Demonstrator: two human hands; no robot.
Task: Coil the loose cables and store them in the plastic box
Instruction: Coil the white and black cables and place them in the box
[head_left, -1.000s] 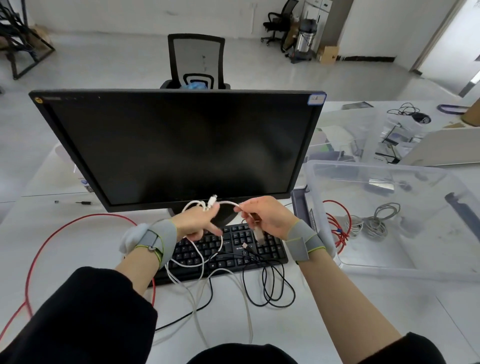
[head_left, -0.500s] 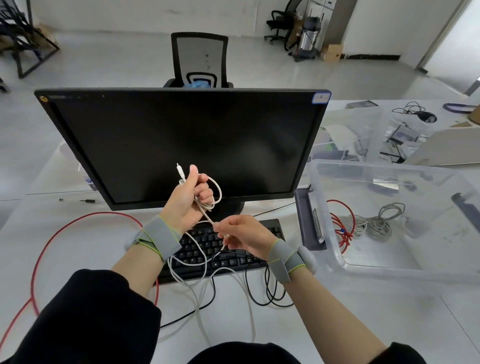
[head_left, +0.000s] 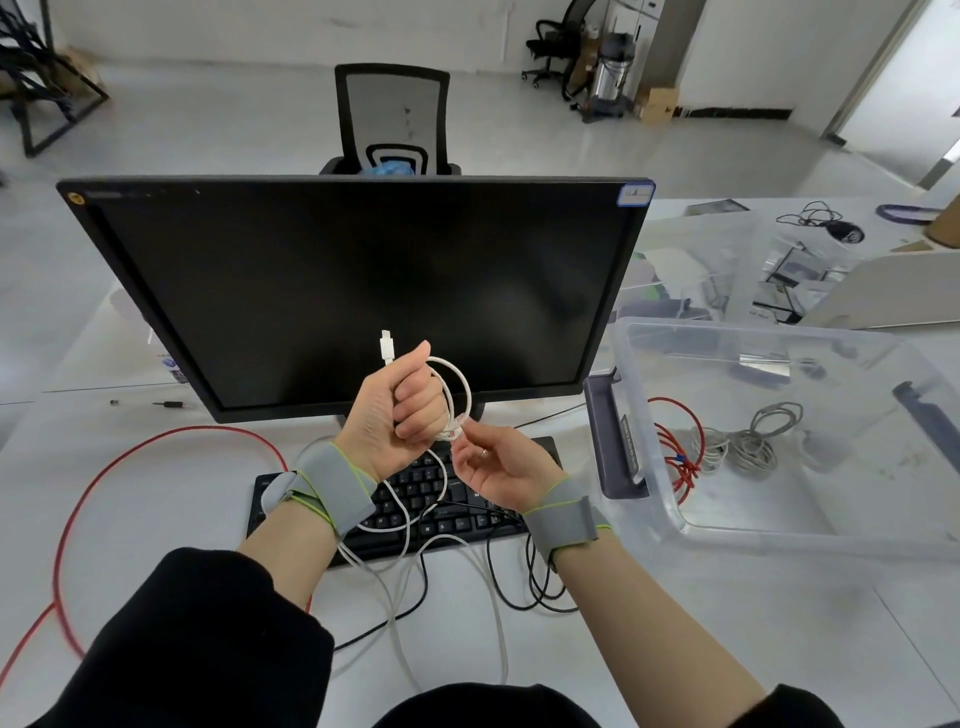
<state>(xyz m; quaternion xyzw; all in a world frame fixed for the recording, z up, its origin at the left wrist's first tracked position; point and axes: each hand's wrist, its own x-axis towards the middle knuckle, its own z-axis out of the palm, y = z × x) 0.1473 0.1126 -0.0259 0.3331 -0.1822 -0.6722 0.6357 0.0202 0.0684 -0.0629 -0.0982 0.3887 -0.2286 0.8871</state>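
Left hand (head_left: 400, 410) fisted around the white cable (head_left: 457, 400), plug end poking up at 12 o'clock above the thumb, one small loop hanging off the fingers at 3 o'clock. Right hand (head_left: 501, 467) just beside, at 4 o'clock, pinching the strand narrowly where it leaves the loop. Remaining slack trailing down over the keyboard (head_left: 415, 499) toward 6 o'clock. Probably light, limp, a little springy and smooth: best held at the crossing of the loops, fed near the fist. Plastic box (head_left: 779, 530) waiting at 3 o'clock.
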